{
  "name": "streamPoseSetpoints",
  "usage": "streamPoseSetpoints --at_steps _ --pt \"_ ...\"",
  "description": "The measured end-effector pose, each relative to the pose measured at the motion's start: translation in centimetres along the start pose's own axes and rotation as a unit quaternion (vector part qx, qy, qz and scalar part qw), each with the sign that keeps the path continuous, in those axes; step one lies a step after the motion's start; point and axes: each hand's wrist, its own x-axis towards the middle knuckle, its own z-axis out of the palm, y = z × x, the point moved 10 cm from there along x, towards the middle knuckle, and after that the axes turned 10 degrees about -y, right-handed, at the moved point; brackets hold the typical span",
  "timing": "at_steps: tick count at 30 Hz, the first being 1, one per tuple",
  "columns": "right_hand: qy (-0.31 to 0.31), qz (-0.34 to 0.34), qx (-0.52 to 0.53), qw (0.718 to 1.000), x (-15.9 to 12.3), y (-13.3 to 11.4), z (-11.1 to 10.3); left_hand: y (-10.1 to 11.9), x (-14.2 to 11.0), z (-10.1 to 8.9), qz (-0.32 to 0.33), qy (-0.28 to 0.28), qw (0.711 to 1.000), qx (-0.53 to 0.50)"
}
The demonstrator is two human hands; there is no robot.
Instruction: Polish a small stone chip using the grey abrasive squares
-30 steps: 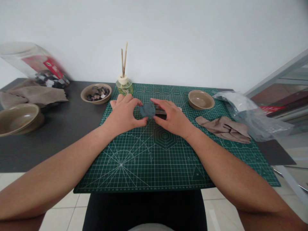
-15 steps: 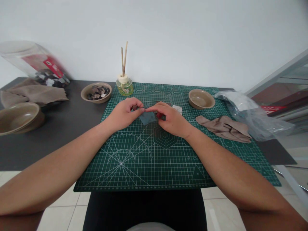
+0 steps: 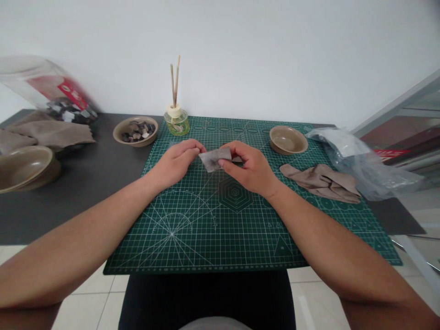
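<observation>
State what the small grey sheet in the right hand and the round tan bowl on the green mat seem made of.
Small grey sheet: matte, perhaps sandpaper or cloth; it curves and looks mottled. Round tan bowl: probably glazed ceramic; its smooth inside has a soft sheen.

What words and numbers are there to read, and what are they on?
None reads clearly.
Red label on the clear container: too blurred to read.
Green mat: tiny printed marks along the front edge, too small to read.
Red marks at far right: too blurred to read.
</observation>
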Motion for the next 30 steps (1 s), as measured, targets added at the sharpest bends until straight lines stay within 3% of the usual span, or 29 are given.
streamPoseSetpoints --at_steps 5,10,14,17,25,30 --pt "-0.003 0.088 0.087 0.992 -0.2 1.8 0.6 0.7 -0.2 -0.1 0.042 0.014 0.999 0.000" --pt "0.022 0.118 0.003 0.993 -0.2 1.6 -0.3 1.4 -0.4 0.1 0.083 0.022 0.996 0.012" --pt "0.046 0.121 -0.017 0.991 -0.3 1.4 -0.9 1.0 -0.4 0.0 0.059 0.017 0.998 -0.005" --pt "0.046 0.118 -0.031 0.991 -0.3 1.4 -1.0 0.5 -0.2 0.8 0.034 -0.023 0.999 0.012" --pt "-0.001 0.113 0.003 0.994 0.2 1.7 0.2 0.2 0.1 1.9 0.040 -0.061 0.997 0.023" --pt "0.030 0.120 -0.011 0.992 -0.1 1.7 -0.5 -0.8 0.1 0.5 0.010 0.019 0.992 -0.123"
